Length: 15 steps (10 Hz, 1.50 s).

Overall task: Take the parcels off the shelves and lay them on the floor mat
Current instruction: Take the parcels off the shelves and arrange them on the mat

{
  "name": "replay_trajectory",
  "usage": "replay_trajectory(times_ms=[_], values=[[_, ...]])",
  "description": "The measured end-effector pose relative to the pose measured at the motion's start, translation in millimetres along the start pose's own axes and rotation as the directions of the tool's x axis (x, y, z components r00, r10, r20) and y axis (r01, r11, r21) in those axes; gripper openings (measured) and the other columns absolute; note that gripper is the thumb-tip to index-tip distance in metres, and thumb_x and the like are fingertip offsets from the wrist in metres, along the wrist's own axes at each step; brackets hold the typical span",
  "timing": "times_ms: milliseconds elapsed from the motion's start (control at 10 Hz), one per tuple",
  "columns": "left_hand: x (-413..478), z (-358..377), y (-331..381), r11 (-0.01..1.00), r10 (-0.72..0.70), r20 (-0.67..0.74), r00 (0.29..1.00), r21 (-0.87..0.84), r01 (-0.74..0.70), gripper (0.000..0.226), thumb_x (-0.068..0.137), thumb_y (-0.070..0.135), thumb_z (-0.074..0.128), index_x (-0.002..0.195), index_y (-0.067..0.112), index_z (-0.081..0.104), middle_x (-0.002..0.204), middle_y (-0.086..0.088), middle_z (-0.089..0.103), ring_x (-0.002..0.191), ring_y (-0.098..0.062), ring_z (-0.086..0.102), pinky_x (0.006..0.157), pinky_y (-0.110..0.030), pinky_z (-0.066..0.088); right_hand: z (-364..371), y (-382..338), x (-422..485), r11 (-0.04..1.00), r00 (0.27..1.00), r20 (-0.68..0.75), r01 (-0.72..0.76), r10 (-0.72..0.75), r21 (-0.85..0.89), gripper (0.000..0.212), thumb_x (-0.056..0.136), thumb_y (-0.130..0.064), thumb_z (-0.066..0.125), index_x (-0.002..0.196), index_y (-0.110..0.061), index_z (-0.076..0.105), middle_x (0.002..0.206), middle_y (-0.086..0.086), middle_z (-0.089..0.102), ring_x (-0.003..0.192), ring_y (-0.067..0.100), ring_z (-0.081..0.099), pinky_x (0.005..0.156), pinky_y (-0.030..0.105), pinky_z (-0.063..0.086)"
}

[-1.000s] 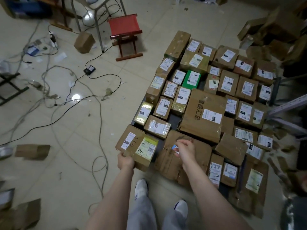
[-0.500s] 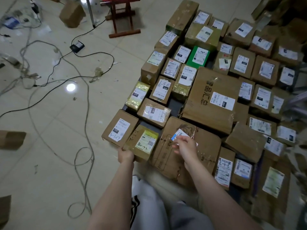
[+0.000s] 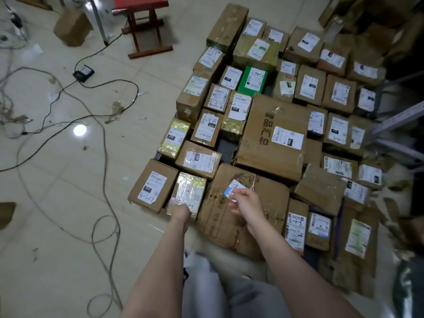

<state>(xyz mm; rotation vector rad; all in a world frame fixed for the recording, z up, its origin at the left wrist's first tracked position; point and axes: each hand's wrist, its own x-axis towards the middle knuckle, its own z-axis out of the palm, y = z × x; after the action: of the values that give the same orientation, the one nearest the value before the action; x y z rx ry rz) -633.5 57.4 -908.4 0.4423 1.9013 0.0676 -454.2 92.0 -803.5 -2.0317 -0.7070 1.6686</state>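
1. While the person is leaning over the spread of parcels, the left hand (image 3: pixel 181 212) is grasping the near end of a small taped parcel (image 3: pixel 188 191) with a yellowish label. Its fingertips are blurred, so I cannot tell exactly how they are curling.
2. The small taped parcel is lying flat just beyond the left hand. A brown box with a handwritten label (image 3: pixel 152 185) is sitting just beside it on that hand's outer side, and a large flat carton (image 3: pixel 270 198) is lying on its inner side.
3. The right hand (image 3: pixel 246 203) is pinching a white and blue label (image 3: pixel 235 188) between thumb and forefinger. The label is lying on top of the large flat carton, at that hand's fingertips.
4. Just ahead of both hands, a clear-taped parcel (image 3: pixel 198 158) is lying flat. Ahead of the right hand, a big carton with printed characters (image 3: pixel 273 136) is butting against the far edge of the large flat carton.
5. Farther ahead of the hands, a green box (image 3: pixel 252 80) is sitting among many brown labelled parcels packed side by side, and a dark patch of floor mat (image 3: pixel 226 146) is showing between them.
6. Well out to the left of the left hand, cables (image 3: pixel 103 157) are trailing over the tiled floor (image 3: pixel 57 203) past a black adapter (image 3: pixel 83 73). A red folding stool (image 3: pixel 144 26) and a loose cardboard box (image 3: pixel 72 26) are standing farther off.
7. Grey trousers (image 3: pixel 206 290) are showing below the forearms, nearer than both hands.
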Motion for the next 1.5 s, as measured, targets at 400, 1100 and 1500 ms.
replay_trajectory(times_ms=[400,1100,1500], values=[[-229,-39,110,0.74,0.218,0.132,0.967,-0.668,-0.076,0.056,0.094,-0.015,0.022,0.149,-0.002,0.028,0.085,-0.008,0.056,0.073,-0.021,0.058,0.065,-0.029,0.05,-34,-126,-155,0.971,0.991,-0.089,0.12,-0.104,0.205,0.011,0.093,-0.004,0.061,0.096,-0.013,0.065,0.09,0.006,0.069,0.073,0.013,0.066,0.069,0.028,0.056],[-564,73,189,0.715,0.678,0.53,0.509,-0.316,-0.624,0.039,0.102,0.002,0.041,0.141,0.008,0.043,0.134,-0.014,0.055,0.121,-0.033,0.057,0.106,-0.047,0.045,-254,-145,-388,0.461,0.741,-0.666,0.563,0.086,0.686,0.016,0.097,0.003,0.05,0.092,-0.007,0.062,0.089,0.011,0.072,0.078,0.022,0.069,0.067,0.029,0.056],[-796,191,156,0.44,0.697,0.717,0.003,-0.424,-0.791,0.03,0.099,0.004,0.046,0.128,0.014,0.05,0.126,-0.01,0.06,0.101,-0.022,0.064,0.081,-0.033,0.053,-406,-107,-579,0.412,0.197,-0.979,0.889,0.048,0.199,0.021,0.09,0.007,0.058,0.09,-0.013,0.064,0.087,0.005,0.072,0.071,0.013,0.071,0.063,0.022,0.055]])
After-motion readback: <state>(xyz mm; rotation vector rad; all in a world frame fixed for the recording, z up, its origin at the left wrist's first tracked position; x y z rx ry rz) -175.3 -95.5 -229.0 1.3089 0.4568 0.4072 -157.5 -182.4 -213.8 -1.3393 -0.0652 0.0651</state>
